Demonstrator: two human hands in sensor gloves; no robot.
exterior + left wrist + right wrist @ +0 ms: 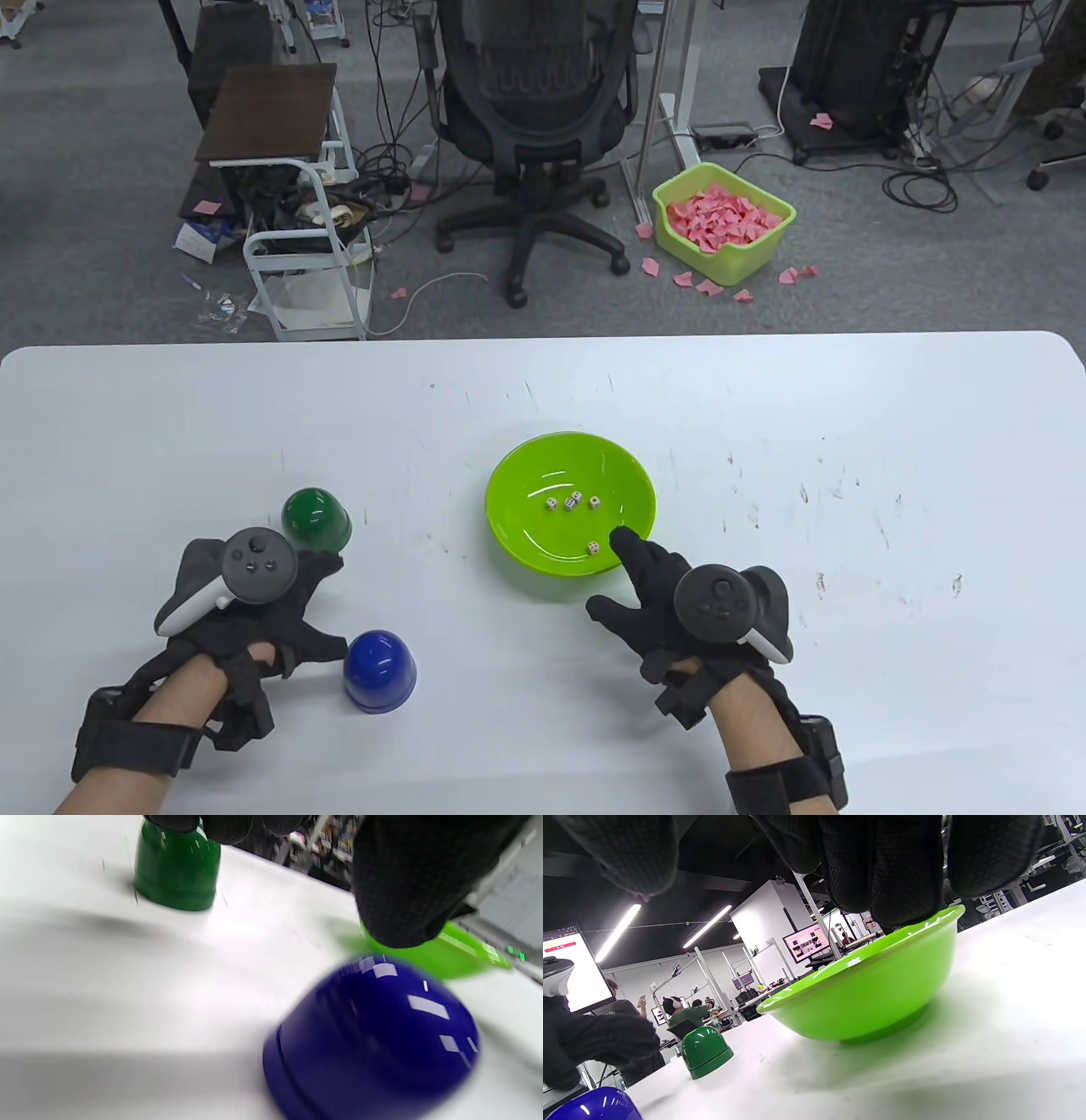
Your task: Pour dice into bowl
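Observation:
A lime green bowl [517,543] stands mid-table with several small white dice [573,503] inside. A dark green cup [316,518] and a blue cup [379,671] stand mouth down left of it. My left hand [318,607] is spread open between the two cups. Its fingertips [229,825] are at the green cup's top [176,874] and its thumb [407,878] is above the blue cup [373,1039]. My right hand [615,577] is open and empty. Its index finger reaches over the bowl's near rim [874,993]; whether it touches is unclear.
The white table [848,509] is bare right of the bowl and behind it. Off the far edge are an office chair [534,110], a small cart [305,246] and a green bin of pink scraps [721,221] on the floor.

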